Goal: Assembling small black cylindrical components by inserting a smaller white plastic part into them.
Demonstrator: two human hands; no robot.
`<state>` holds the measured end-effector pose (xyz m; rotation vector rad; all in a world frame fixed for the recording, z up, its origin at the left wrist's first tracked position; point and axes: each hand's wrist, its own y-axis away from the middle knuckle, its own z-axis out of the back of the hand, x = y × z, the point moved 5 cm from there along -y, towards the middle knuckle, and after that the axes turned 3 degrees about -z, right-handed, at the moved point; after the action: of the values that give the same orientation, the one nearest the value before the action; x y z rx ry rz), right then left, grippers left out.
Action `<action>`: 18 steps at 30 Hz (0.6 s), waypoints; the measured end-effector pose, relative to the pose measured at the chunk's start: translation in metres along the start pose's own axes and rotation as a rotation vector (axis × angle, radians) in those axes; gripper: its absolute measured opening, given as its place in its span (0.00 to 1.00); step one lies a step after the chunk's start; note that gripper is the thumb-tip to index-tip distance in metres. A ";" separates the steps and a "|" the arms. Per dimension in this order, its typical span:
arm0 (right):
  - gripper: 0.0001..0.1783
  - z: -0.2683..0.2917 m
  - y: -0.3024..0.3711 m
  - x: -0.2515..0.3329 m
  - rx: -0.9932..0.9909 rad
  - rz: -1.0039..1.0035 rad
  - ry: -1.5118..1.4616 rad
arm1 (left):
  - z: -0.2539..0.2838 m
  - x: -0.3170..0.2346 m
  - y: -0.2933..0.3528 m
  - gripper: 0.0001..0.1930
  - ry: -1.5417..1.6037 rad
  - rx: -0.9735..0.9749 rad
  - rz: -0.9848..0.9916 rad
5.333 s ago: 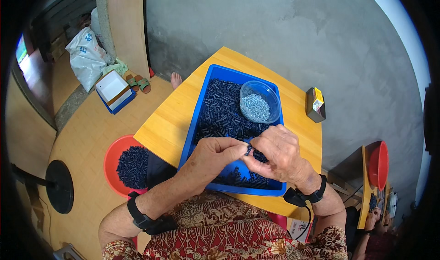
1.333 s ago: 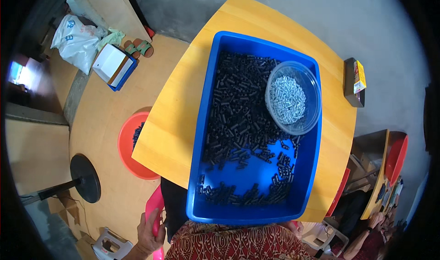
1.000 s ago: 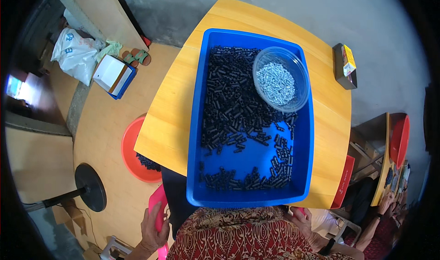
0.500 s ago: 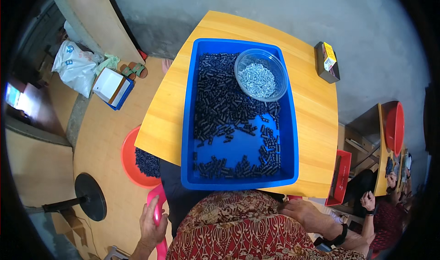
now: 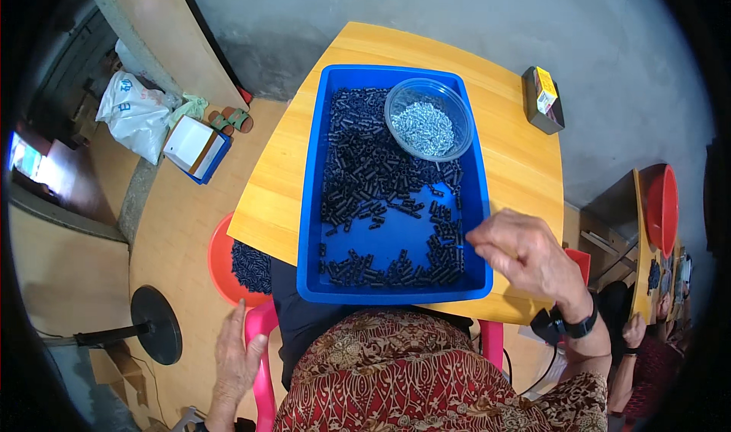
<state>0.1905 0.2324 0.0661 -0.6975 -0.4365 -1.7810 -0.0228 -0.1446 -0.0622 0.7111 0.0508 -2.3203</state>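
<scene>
Black tubular pieces (image 5: 362,139): heaped thick at the far end of the blue tray (image 5: 308,204), thinner band along the near wall and near right corner. Bare patch of tray floor between.
Silver pieces (image 5: 424,127): small, metallic, loose in the clear round tub (image 5: 462,139), which sits in the tray's far right corner.
Right hand (image 5: 474,242): by the tray's right wall, fingers curled in toward the thumb. Can't tell if anything is pinched there, or if it touches the rim.
Left hand (image 5: 238,352): well apart from the right, beside the pink armrest (image 5: 264,386), fingers extended, nothing seen in it. Contact with armrest unclear.
Red basin (image 5: 221,268): on the floor side, partly under the desk (image 5: 518,181); holds a pile of dark pieces (image 5: 253,268).
Progress: my read, well short of finished. Plenty of loose black and silver stock remains at the desk; basin pile might be the done lot, but can't confirm.
Hidden: part of basin behind desk corner; depth of the tray heap; tub's underside.
Hard to read: whether any black piece has a silver one in it, too small. Basin pieces vs tray pieces, same problem.
Edges: co-worker's hand (image 5: 634,331) at far right, dim, work not legible.
</scene>
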 end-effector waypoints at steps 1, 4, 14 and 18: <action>0.08 0.000 -0.007 -0.007 -0.016 -0.024 0.049 | 0.008 -0.002 -0.007 0.39 -0.003 -0.007 0.002; 0.07 -0.002 -0.027 -0.008 -0.013 0.053 0.064 | 0.048 -0.013 -0.028 0.37 0.300 -0.141 0.071; 0.06 -0.056 -0.094 0.013 0.226 0.342 0.290 | 0.071 -0.108 -0.092 0.24 0.804 -0.160 -0.130; 0.05 -0.073 -0.108 0.013 0.234 0.366 0.357 | 0.053 -0.134 -0.107 0.17 0.634 -0.067 -0.207</action>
<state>0.0676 0.2124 0.0252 -0.2642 -0.2491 -1.4383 -0.0349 0.0067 0.0335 1.4336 0.5044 -2.1746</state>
